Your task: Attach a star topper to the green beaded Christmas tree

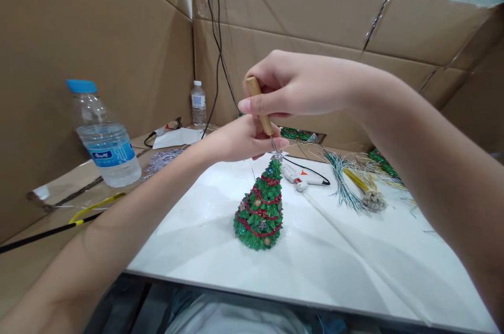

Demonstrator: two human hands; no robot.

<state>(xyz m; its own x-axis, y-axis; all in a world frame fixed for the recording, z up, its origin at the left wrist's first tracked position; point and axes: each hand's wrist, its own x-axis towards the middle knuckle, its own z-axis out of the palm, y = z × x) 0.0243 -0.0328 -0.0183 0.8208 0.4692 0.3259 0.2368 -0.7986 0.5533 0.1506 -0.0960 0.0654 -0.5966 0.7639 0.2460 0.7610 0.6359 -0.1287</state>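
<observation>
Two bare forearms, no sleeves seen above the fingers, left hand (240, 141), right hand (299, 84), no rings or watch worn, nails kept short

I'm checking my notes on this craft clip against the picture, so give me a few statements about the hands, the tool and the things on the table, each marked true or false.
1. The right hand grips a wooden-handled tool whose metal tip points down at the top of the small green tree. True.
2. The left hand rests flat on the white board, away from the tree. False: it is raised at the treetop, right beside the tool's tip.
3. The tree stands upright on the white board. True.
4. The glue gun is held in the left hand. False: it lies on the board behind the tree.
5. The nearer water bottle has a red cap. False: its cap is blue.
</observation>
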